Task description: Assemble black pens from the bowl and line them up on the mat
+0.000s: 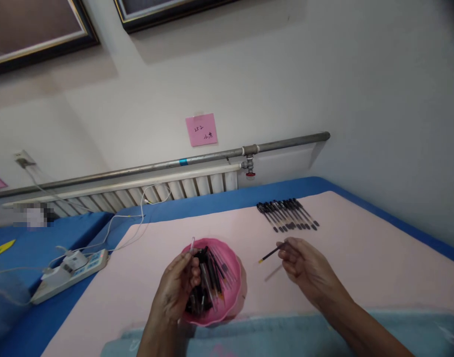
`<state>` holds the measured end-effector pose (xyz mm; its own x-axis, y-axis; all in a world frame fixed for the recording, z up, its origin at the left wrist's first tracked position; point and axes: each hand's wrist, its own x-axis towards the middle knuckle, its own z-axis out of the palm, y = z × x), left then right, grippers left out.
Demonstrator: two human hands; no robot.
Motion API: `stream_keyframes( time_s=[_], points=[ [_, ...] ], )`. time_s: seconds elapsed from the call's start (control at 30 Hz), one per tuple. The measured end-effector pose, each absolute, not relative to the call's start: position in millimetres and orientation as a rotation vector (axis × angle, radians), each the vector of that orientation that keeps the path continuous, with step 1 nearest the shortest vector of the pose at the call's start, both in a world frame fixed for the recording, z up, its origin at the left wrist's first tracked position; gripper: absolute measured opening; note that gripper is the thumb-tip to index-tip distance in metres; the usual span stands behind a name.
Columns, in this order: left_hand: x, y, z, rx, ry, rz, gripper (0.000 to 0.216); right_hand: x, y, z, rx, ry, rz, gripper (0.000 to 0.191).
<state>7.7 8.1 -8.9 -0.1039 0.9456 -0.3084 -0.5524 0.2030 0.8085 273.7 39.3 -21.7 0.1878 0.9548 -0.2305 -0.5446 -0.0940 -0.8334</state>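
A pink bowl (pixel 235 270) full of black pen parts stands on the pink table cover (pixel 361 258) in front of me. My left hand (pixel 177 287) is closed over the bowl's left side, pinching a clear pen tube (pixel 192 244) that points upward. My right hand (pixel 305 267), to the right of the bowl, pinches a thin black refill (pixel 271 253) with a yellowish tip pointing left, held just above the cover. A row of several assembled black pens (pixel 287 214) lies side by side further back on the right.
A white power strip (pixel 69 272) with plugs and white cables lies at the left on the blue cloth (pixel 33 317). A radiator (pixel 167 191) and a pipe (pixel 197 159) run along the wall behind. A pink note (pixel 201 129) sticks to the wall. A light blue cloth (pixel 398 327) covers the near edge.
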Motion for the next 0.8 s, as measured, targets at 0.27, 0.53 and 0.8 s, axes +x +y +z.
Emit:
stream_keyframes(
  time_s=[0.27, 0.53, 0.8],
  points=[
    [15.7, 8.4, -13.6, 0.459, 0.923, 1.269, 0.031, 271.0, 38.4, -22.2, -1.054, -0.462, 1.378, 0.013],
    [11.1, 9.3, -7.6, 0.425, 0.922, 1.377, 0.025, 272.1, 38.2, -22.8, -1.037, -0.449, 1.396, 0.013],
    [-2.2, 10.1, -3.4, 0.337, 0.908, 1.524, 0.017, 274.7, 38.3, -25.8, -1.138, -0.441, 1.391, 0.011]
  ],
)
